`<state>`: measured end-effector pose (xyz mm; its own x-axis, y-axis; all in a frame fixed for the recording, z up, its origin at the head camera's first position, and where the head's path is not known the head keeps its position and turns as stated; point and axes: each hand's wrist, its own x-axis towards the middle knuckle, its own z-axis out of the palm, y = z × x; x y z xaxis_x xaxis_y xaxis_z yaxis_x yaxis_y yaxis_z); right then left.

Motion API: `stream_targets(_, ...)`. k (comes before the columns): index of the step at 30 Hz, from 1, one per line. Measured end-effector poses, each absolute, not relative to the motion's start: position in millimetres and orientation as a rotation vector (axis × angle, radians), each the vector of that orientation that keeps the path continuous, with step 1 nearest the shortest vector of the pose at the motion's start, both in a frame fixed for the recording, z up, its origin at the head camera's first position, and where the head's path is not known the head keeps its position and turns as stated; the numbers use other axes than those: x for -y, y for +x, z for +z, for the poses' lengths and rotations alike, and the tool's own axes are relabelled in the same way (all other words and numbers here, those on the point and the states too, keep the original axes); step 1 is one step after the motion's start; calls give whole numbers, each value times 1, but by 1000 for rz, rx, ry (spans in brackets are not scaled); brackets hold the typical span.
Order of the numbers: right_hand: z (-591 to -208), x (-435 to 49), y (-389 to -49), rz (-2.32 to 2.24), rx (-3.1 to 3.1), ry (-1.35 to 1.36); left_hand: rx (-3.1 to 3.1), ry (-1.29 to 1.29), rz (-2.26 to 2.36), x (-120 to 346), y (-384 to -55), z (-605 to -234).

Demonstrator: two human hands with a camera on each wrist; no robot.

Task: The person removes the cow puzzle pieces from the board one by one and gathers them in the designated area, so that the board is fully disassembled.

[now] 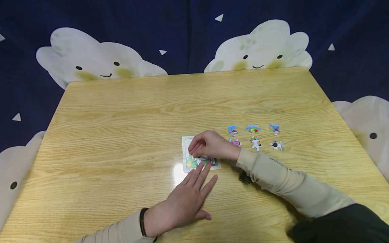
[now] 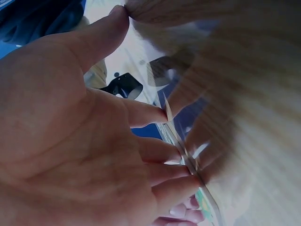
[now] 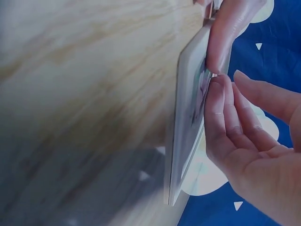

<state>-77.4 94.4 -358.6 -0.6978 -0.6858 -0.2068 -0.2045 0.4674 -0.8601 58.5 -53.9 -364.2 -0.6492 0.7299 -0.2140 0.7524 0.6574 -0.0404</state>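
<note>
A shallow puzzle board (image 1: 184, 165) with a pale frame lies on the table; green and white picture pieces fill its lower part. My left hand (image 1: 183, 199) reaches in from below, fingers extended. Its fingertips rest at the board's near edge, and in the left wrist view the fingers (image 2: 169, 150) touch that edge. My right hand (image 1: 212, 145) arches over the board from the right. In the right wrist view its bent fingers (image 3: 228, 108) touch the board's surface, with the thumb (image 3: 263, 92) apart from it. Whatever lies under those fingertips is mostly hidden.
Loose jigsaw pieces lie right of the board in two rows, among them a blue one (image 1: 232, 129), a white one (image 1: 256, 144) and a black-and-white one (image 1: 277, 145). The wooden table (image 1: 106, 135) meets a dark blue cloud-patterned cloth (image 1: 182, 33) at its far edge.
</note>
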Motion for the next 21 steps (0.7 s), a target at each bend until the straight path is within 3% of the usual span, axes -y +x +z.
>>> stream_targets(21, -362, -90, -67, -1242, -2155, -742, -2703, 1224, -206, 54, 59, -365)
